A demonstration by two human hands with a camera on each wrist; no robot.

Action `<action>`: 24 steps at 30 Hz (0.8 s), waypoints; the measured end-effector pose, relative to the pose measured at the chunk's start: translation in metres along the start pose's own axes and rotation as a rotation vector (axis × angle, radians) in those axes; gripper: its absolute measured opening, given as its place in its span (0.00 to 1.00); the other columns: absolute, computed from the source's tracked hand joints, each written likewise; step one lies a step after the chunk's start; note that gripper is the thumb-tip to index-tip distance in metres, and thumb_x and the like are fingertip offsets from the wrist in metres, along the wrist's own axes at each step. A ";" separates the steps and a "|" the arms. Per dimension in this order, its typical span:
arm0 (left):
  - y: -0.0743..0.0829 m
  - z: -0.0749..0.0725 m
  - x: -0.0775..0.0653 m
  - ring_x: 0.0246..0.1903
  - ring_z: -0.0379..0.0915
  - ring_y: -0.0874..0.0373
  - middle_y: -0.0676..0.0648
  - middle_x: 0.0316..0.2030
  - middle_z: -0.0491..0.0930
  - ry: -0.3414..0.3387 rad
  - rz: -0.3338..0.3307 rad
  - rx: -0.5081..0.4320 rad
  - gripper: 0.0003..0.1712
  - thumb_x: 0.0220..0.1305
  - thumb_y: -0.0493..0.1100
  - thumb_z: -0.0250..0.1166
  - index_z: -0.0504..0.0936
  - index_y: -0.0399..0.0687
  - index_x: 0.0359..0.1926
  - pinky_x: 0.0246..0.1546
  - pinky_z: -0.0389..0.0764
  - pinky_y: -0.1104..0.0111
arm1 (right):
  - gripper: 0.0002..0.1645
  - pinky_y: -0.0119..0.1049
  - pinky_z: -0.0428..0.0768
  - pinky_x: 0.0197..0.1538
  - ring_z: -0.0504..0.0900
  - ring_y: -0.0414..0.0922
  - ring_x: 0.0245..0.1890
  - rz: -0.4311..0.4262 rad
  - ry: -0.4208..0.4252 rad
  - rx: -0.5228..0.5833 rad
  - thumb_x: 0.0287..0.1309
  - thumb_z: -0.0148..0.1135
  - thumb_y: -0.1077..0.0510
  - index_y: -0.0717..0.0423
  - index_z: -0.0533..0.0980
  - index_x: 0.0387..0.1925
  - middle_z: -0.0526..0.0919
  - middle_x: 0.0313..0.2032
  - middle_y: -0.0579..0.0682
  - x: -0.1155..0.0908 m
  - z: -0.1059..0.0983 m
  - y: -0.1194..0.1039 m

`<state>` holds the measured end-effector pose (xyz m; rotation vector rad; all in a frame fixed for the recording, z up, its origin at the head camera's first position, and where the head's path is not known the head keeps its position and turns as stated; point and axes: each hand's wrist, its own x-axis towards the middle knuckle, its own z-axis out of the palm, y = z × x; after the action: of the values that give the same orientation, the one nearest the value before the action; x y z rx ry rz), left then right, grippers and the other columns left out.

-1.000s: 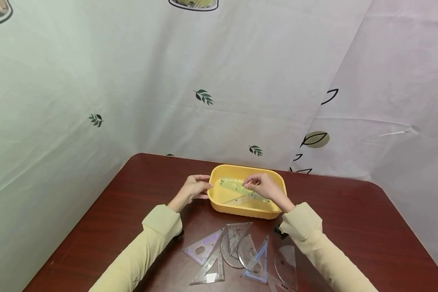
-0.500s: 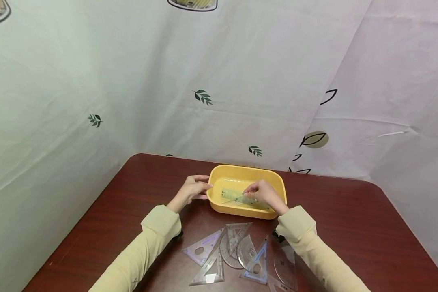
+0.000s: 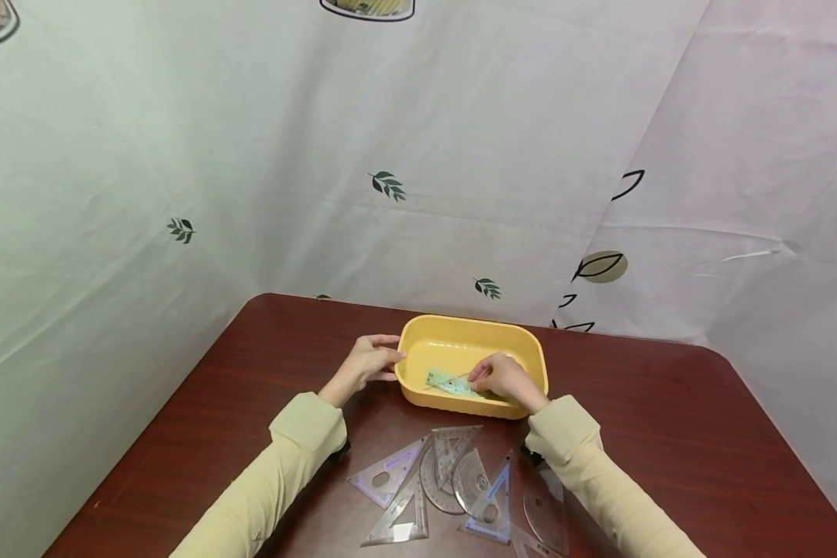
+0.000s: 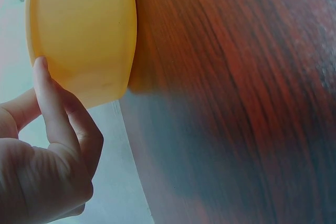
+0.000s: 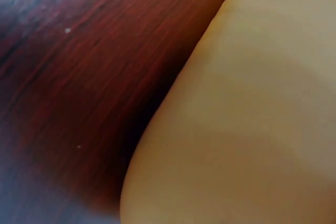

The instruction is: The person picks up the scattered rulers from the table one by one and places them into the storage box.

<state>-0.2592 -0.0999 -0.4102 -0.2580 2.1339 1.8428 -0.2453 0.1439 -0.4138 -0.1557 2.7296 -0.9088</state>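
Note:
A yellow plastic basin [image 3: 474, 327] stands on the table, its left end held by my left hand [image 3: 365, 363], with the thumb at the rim and the fingers along the outside. In the left wrist view, that hand [image 4: 52, 150] bends its fingers against the basin's wall [image 4: 84, 35]. My right hand [image 3: 505, 378] reaches inside the basin and pinches a translucent green ruler [image 3: 446, 380] low over the bottom. A thin clear edge, perhaps of a set square, crosses the ruler. The right wrist view shows the basin's outer wall [image 5: 236, 129], not the hand.
In front of the basin lie several clear drawing tools: a purple-marked set square [image 3: 388, 474], a blue-marked set square [image 3: 491, 511], a plain set square [image 3: 404, 523] and protractors [image 3: 544, 508], some overlapping. Patterned white cloth [image 3: 425, 232] hangs behind the dark red table [image 3: 669, 434].
My right hand has moved down into the basin, lowering the green ruler toward the bottom and the near wall. The left hand stays at the basin's left end.

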 end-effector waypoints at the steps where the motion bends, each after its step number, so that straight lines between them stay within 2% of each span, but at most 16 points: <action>1: 0.000 0.000 0.000 0.21 0.76 0.61 0.44 0.31 0.79 -0.001 -0.001 -0.002 0.26 0.54 0.35 0.63 0.72 0.43 0.55 0.19 0.81 0.73 | 0.04 0.27 0.71 0.25 0.73 0.40 0.23 0.010 -0.001 0.002 0.47 0.67 0.59 0.55 0.82 0.28 0.81 0.24 0.48 0.000 0.000 -0.001; 12: 0.000 0.000 0.000 0.22 0.76 0.60 0.43 0.32 0.79 0.004 -0.011 0.002 0.26 0.54 0.36 0.64 0.72 0.44 0.56 0.20 0.82 0.72 | 0.05 0.29 0.71 0.24 0.74 0.40 0.24 0.044 -0.010 -0.011 0.48 0.66 0.58 0.54 0.81 0.29 0.81 0.25 0.48 -0.002 0.002 -0.004; 24: 0.001 0.000 0.001 0.23 0.76 0.60 0.44 0.32 0.78 0.008 -0.016 -0.004 0.26 0.53 0.35 0.64 0.72 0.44 0.56 0.21 0.82 0.72 | 0.06 0.29 0.69 0.24 0.71 0.41 0.24 0.029 -0.020 -0.003 0.49 0.65 0.57 0.54 0.81 0.30 0.80 0.28 0.49 -0.004 -0.001 -0.003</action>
<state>-0.2608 -0.1000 -0.4092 -0.2824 2.1273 1.8405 -0.2415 0.1425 -0.4105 -0.1246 2.7080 -0.8909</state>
